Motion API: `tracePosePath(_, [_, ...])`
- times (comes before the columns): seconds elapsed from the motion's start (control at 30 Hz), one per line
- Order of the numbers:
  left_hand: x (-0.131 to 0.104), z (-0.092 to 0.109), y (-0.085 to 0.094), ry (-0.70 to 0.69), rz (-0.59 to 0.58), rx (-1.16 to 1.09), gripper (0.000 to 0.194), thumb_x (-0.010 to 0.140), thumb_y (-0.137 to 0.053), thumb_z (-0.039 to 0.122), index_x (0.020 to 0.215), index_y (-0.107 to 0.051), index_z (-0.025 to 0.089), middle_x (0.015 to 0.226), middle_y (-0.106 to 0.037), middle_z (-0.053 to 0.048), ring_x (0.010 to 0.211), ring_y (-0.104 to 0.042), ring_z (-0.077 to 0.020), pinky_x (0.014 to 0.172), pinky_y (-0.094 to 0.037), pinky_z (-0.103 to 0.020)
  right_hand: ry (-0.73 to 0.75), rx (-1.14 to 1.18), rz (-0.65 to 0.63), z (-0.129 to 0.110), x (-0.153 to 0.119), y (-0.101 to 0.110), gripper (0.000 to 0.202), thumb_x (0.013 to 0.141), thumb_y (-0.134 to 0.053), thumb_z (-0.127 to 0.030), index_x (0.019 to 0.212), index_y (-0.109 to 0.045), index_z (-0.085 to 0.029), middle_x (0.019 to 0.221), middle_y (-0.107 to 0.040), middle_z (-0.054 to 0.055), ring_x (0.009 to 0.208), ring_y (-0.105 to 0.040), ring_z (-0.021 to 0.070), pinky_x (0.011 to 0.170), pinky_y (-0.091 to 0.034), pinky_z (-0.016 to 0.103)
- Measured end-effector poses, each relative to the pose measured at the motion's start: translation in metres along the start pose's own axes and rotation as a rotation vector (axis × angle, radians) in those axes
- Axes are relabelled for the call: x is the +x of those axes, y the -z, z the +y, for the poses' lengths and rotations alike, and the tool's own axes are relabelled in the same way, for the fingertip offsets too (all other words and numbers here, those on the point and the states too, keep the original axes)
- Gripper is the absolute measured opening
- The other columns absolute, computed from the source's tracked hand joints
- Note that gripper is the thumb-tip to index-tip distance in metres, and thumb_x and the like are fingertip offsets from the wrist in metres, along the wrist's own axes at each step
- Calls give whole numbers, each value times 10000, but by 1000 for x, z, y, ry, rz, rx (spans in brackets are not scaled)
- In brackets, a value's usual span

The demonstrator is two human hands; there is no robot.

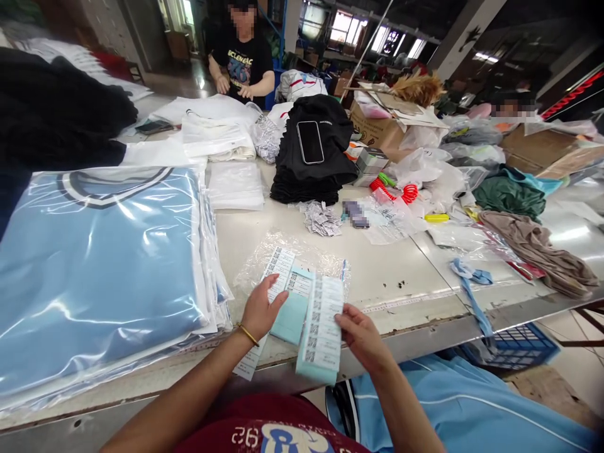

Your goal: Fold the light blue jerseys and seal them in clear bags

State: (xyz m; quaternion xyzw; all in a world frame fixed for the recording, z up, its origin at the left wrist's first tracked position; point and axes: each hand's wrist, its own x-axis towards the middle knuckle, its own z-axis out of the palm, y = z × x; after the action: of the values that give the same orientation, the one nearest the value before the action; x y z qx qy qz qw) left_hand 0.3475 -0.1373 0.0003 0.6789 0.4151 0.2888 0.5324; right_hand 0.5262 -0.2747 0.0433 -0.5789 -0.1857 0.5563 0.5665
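Observation:
My right hand (362, 332) pinches the edge of a sheet of QR-code labels (324, 324), which has pale blue-green backing and hangs over the table's front edge. My left hand (264, 308), with a yellow bracelet at the wrist, has its thumb and fingers apart. It rests by a narrow white label strip (282, 259) and a blue-green backing sheet (289, 316). Whether it presses on them I cannot tell. Under the papers lies a crinkled clear plastic bag (255, 255).
Bagged light-blue shirts (117, 251) are stacked on the left. Behind are a black garment stack (314, 151) with a phone (310, 142) on it and a pile of paper tags (321, 219). Light-blue fabric (453, 402) hangs at lower right. Another person (243, 63) stands across the table.

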Motion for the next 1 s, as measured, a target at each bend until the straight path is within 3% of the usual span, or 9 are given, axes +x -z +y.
tracePosePath(0.07, [-8,-8,10,-76,79,151,453,851,-460,433,1230,-460,184,1262,-512,-97,1191,-442,-226,1026,-324,-421,41,43,57,-14,9,0,266,678,-703,-306,896,-596,-197,812,-682,10,710,-623,144,666,-490,280])
tracePosePath(0.17, [-24,-17,16,-18,138,97,453,923,-299,411,1314,-370,192,1339,-447,-87,1244,-400,-194,1062,-298,-402,82,-50,88,-20,36,-22,243,715,-640,-348,897,-571,-202,820,-670,13,707,-621,145,660,-498,289])
tracePosePath(0.3, [-39,-25,14,64,235,78,485,936,-239,411,1363,-286,186,1416,-345,-91,1307,-311,-187,1092,-258,-398,135,-557,195,4,78,-49,304,748,-525,-404,958,-570,-188,931,-636,67,753,-606,189,705,-500,382])
tracePosePath(0.4, [-44,-30,13,39,199,263,491,921,-291,403,1357,-312,177,1438,-302,-109,1331,-257,-211,1096,-233,-426,225,-722,297,21,100,-47,400,695,-557,-297,1077,-539,-182,1156,-536,114,1039,-507,259,912,-392,445])
tracePosePath(0.53, [-46,-33,9,-38,20,643,473,855,-452,377,1290,-447,193,1467,-235,-134,1346,-186,-306,1065,-209,-512,281,-962,348,23,120,-34,413,663,-568,-232,1073,-547,-183,1266,-437,125,1211,-319,313,1012,-226,462])
tracePosePath(0.63, [-47,-30,6,-77,-21,837,467,831,-490,360,1280,-476,232,1483,-195,-125,1356,-117,-348,1048,-159,-554,250,-1049,357,17,132,-25,223,634,-589,-232,850,-583,-177,1123,-513,121,1108,-400,302,940,-288,431])
tracePosePath(0.73, [-45,-23,3,-88,-70,924,486,828,-490,370,1299,-458,255,1472,-230,-119,1347,-141,-352,1039,-152,-554,239,-986,348,9,138,-9,96,575,-598,-193,607,-509,-179,940,-568,91,992,-470,259,858,-341,364])
tracePosePath(0.87, [-34,-11,-2,-88,-172,941,493,844,-457,401,1310,-445,242,1403,-354,-145,1227,-355,-339,962,-296,-502,214,-815,335,-5,124,28,130,580,-571,-254,570,-455,-195,779,-605,37,805,-534,196,709,-397,298])
tracePosePath(1.0, [-19,-3,-11,-135,-212,937,477,848,-437,426,1278,-488,226,1318,-453,-146,1111,-460,-308,899,-379,-447,170,-635,421,-25,83,69,208,627,-532,-398,691,-513,-201,648,-587,9,643,-538,167,576,-406,270])
